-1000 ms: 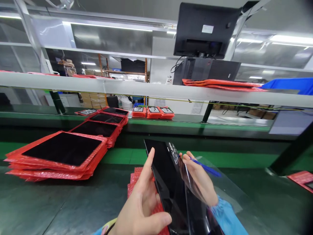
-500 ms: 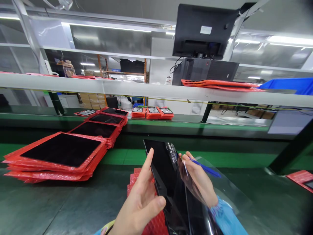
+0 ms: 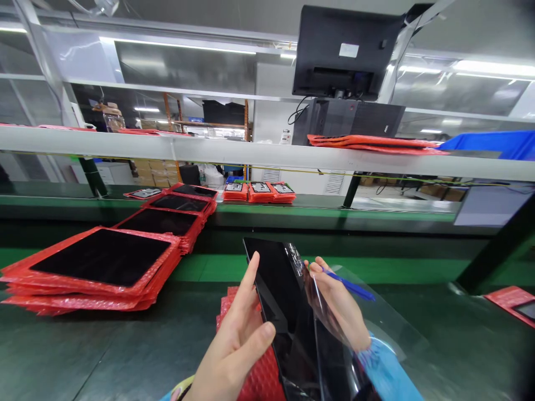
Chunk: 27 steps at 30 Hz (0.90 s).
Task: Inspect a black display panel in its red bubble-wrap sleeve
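Note:
A black glossy display panel (image 3: 273, 284) is held tilted in front of me. My left hand (image 3: 234, 340) grips its left edge, forefinger along the side and thumb over the front. Clear plastic film (image 3: 330, 312) curls up from the panel's right part and spreads out to the right. My right hand (image 3: 340, 301) pinches the film near the panel's upper right edge. A slim blue pen-like tool (image 3: 351, 285) also sits in that hand; its exact kind is unclear. Red bubble-wrap bags (image 3: 261, 379) lie beneath the panel, partly covered by my left hand.
Stacks of black panels on red bubble bags (image 3: 104, 256) stand at the left. Small red-wrapped parts (image 3: 261, 192) sit on the far ledge. A shelf beam (image 3: 234, 147) crosses ahead, with a monitor (image 3: 346, 53) and blue bin (image 3: 497, 146) above. Another red bag (image 3: 512, 303) lies right.
The view has shifted slightly, so the surroundings sit a little further left. My left thumb has moved slightly up and left. Both hands keep their hold on panel and film.

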Tool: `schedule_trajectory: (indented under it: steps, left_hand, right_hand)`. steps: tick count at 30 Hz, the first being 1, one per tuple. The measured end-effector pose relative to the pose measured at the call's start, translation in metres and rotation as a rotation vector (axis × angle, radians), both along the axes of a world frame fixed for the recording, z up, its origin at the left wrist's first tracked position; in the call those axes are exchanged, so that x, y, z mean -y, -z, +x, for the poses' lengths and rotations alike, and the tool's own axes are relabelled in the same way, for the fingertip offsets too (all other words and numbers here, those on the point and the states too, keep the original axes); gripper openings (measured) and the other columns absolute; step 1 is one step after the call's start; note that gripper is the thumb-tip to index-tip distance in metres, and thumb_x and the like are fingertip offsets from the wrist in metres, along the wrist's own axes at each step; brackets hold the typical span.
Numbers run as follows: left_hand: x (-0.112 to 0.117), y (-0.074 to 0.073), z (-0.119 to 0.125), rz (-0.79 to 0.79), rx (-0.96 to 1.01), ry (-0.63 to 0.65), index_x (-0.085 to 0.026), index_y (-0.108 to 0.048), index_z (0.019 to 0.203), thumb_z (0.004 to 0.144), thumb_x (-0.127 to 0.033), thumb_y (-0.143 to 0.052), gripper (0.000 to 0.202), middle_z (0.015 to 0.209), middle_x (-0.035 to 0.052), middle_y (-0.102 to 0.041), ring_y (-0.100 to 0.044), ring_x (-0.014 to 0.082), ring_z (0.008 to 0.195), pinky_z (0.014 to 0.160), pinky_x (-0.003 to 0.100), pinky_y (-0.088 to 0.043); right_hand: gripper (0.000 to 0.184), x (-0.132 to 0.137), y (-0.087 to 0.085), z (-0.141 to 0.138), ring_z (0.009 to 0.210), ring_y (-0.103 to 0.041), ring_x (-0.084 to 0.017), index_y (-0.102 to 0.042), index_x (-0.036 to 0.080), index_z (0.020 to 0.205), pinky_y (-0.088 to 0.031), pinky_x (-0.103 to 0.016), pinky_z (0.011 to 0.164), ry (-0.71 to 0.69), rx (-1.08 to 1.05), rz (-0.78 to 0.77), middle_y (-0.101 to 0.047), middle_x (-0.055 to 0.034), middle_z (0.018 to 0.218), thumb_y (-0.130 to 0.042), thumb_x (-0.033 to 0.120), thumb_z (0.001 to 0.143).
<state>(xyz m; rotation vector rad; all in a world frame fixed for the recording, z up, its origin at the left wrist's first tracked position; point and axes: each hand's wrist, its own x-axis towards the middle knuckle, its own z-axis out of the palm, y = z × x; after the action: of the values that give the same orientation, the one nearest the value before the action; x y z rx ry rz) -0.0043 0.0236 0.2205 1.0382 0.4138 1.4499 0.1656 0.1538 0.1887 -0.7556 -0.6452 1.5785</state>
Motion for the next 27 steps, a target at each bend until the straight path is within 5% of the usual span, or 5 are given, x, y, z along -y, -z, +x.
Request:
schedule_trajectory:
  steps: [7,12,17,21,27]
  left_hand:
    - [-0.002,-0.001,0.0,-0.132,0.101,-0.023,-0.051,-0.013,0.145,0.091,-0.036,-0.053,0.069,0.145,-0.0019,-0.047,-0.043,0.0224,0.132,0.113,0.041,-0.024]
    - [0.006,0.001,0.0,-0.13,-0.054,-0.22,-0.042,0.008,0.147,0.077,-0.033,-0.072,0.107,0.146,-0.0011,-0.046,-0.034,0.0217,0.138,0.115,0.039,-0.019]
    - [0.014,0.016,-0.008,-0.386,-0.055,-0.426,-0.037,-0.022,0.148,0.079,-0.027,-0.069,0.084,0.152,-0.0019,-0.036,-0.015,0.0206,0.145,0.117,0.038,-0.01]
    - [0.007,0.052,-0.024,-0.498,-0.069,-0.422,-0.021,-0.045,0.14,0.079,-0.035,-0.068,0.067,0.143,0.0069,-0.05,-0.031,0.0251,0.139,0.116,0.037,-0.019]
    - [0.0,0.085,-0.035,-0.506,-0.223,-0.338,-0.013,-0.057,0.129,0.067,-0.042,-0.076,0.071,0.138,0.0135,-0.053,-0.042,0.0315,0.133,0.112,0.042,-0.031]
  right_hand:
    - [0.056,0.012,-0.007,0.001,0.112,-0.062,-0.019,-0.057,0.024,0.112,-0.041,-0.032,0.107,0.05,0.143,0.239,-0.072,-0.0015,0.108,-0.081,0.017,0.061]
    - [0.064,0.033,-0.011,-0.003,0.137,-0.038,-0.018,-0.04,0.034,0.137,-0.028,-0.036,0.115,-0.047,0.355,0.491,-0.043,-0.0013,0.149,-0.07,0.023,0.082]
    - [0.054,0.051,0.0,0.002,0.139,-0.034,-0.016,-0.037,0.034,0.14,-0.023,-0.035,0.117,-0.097,0.375,0.465,-0.044,-0.001,0.149,-0.059,0.033,0.091]
    - [0.049,0.042,0.032,0.06,0.133,-0.044,-0.021,-0.04,0.026,0.137,-0.038,-0.038,0.11,0.008,0.65,0.547,-0.048,-0.0073,0.145,-0.054,0.037,0.092]
    - [0.043,0.044,0.125,0.157,0.117,-0.059,-0.036,-0.07,0.012,0.112,-0.041,-0.053,0.104,0.022,1.305,0.592,-0.065,-0.0206,0.122,-0.053,0.033,0.078]
